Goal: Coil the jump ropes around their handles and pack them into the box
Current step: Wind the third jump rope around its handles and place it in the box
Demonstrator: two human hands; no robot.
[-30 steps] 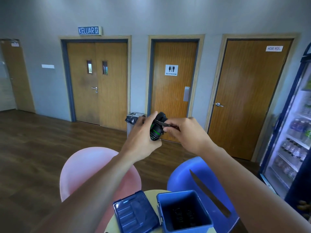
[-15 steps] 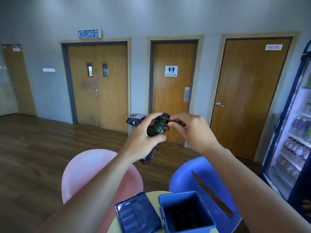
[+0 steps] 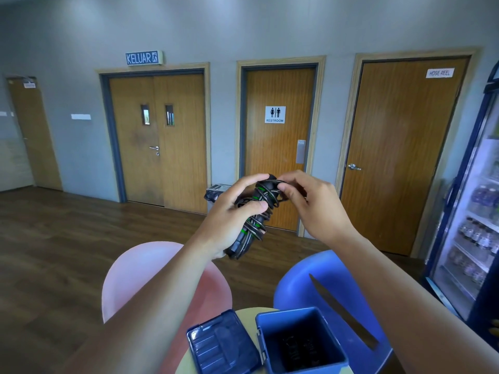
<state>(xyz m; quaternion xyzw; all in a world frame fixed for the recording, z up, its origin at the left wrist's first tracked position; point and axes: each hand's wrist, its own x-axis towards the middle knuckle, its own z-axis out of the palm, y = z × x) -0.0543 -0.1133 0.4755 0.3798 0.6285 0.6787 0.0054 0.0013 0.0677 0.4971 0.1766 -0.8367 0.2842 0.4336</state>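
A black jump rope [image 3: 256, 217] with green bands has its cord coiled round the handles in a bundle held up at chest height. My left hand [image 3: 232, 211] grips the bundle around its middle. At the top end, my right hand [image 3: 310, 203] pinches a loop of the cord. Below, an open blue box [image 3: 302, 341] stands on a small round table, with dark coiled rope lying at its bottom. Its dark blue lid [image 3: 221, 346] hangs open on the left side.
A pink chair [image 3: 140, 273] and a blue chair [image 3: 329, 287] stand behind the yellowish table [image 3: 243, 313]. A drinks fridge [image 3: 472, 211] fills the right edge. Wooden doors and a small bin [image 3: 216, 193] line the far wall across a wood floor.
The bundle has tilted so its lower end now points down. The loose cord that hung below it is now wound onto the handles. Both hands stay at the same height.
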